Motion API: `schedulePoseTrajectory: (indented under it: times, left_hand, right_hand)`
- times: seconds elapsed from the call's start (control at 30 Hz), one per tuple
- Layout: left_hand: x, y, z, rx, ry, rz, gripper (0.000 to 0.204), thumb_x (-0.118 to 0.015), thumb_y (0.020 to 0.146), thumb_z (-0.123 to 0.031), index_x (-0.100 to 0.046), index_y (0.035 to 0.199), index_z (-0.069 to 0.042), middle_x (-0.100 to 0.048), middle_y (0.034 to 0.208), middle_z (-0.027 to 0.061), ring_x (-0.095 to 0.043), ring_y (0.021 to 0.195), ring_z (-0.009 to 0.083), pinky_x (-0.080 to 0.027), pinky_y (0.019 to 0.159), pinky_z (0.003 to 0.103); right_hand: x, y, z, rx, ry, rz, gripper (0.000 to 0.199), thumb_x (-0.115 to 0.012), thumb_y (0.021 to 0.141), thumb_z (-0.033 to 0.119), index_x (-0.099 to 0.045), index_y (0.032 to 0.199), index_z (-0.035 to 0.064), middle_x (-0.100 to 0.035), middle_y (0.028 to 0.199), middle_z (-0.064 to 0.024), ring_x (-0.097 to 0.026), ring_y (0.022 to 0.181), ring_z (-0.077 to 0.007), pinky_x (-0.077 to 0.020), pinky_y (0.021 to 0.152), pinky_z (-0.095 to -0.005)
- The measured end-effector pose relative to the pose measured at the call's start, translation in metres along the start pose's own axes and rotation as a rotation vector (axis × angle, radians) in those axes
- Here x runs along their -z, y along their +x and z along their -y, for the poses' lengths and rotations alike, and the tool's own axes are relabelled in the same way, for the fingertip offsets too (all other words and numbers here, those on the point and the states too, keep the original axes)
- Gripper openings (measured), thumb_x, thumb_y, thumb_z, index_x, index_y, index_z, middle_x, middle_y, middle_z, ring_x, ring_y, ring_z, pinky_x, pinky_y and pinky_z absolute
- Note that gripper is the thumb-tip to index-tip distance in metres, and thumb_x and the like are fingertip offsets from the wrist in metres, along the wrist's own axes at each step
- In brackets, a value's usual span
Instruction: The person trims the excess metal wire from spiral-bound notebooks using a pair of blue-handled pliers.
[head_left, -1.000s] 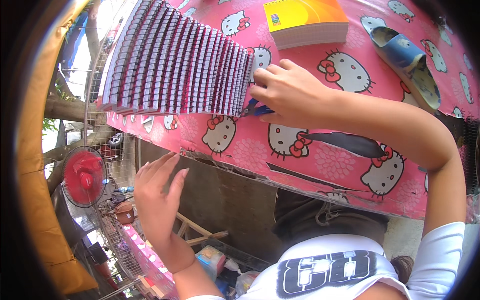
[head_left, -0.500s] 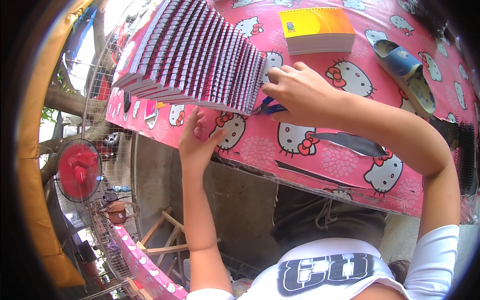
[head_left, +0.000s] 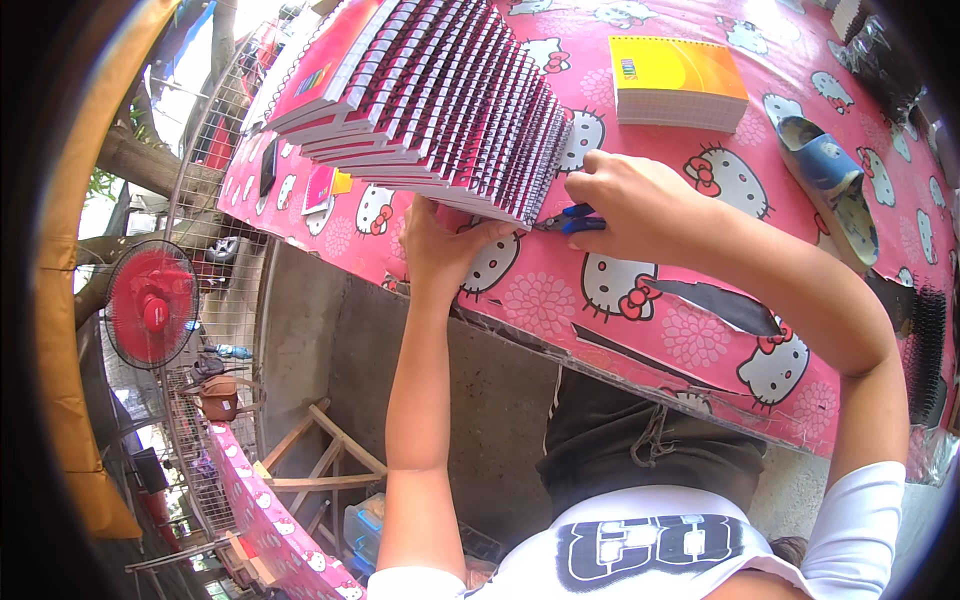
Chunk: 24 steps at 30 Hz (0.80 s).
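Observation:
A long leaning row of spiral notebooks (head_left: 440,110) with pink covers and dark wire bindings fills the far left of the table. At its near end my left hand (head_left: 440,245) grips the notebooks' lower edge, thumb stretched along it; the other fingers are mostly hidden behind the pages. My right hand (head_left: 630,200) is closed around blue-handled pliers (head_left: 580,220). Their jaws point left and meet the near bottom corner of the row, by the end of a wire binding; whether they pinch the wire is too small to tell.
Beyond my right hand sits a stack of yellow notebooks (head_left: 680,90). A blue clog (head_left: 825,185) and a black brush-like strip (head_left: 928,350) lie to the right. The pink patterned table cover (head_left: 535,310) is torn near the front edge. A red fan (head_left: 152,310) stands left, off the table.
My left hand has gone from open, just off the notebooks, to their lower edge. The view has shifted a little; the pliers stay at the row's near corner.

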<state>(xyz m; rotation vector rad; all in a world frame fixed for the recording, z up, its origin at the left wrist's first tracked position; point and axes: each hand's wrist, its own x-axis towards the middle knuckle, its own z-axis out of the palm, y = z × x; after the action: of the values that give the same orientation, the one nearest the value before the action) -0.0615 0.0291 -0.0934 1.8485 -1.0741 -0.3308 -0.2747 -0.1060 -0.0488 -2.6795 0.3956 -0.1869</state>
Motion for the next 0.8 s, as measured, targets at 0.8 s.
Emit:
schedulePoseTrajectory:
  times: [0.8]
  left_hand:
    - [-0.017,0.016,-0.008,-0.034,-0.094,-0.01,0.073,-0.092,0.05,-0.026,-0.058,0.109,0.0,-0.069,0.099,0.0132,-0.066,0.095,0.0285,-0.05,0.082,0.038]
  right_hand:
    - [-0.004,-0.13,-0.023,0.027,-0.266,-0.357,0.053,-0.068,0.082,0.039,-0.054,0.119,0.0035,-0.052,0.118,-0.0156,-0.051,0.108,-0.0321,-0.0366,0.094,-0.0455]
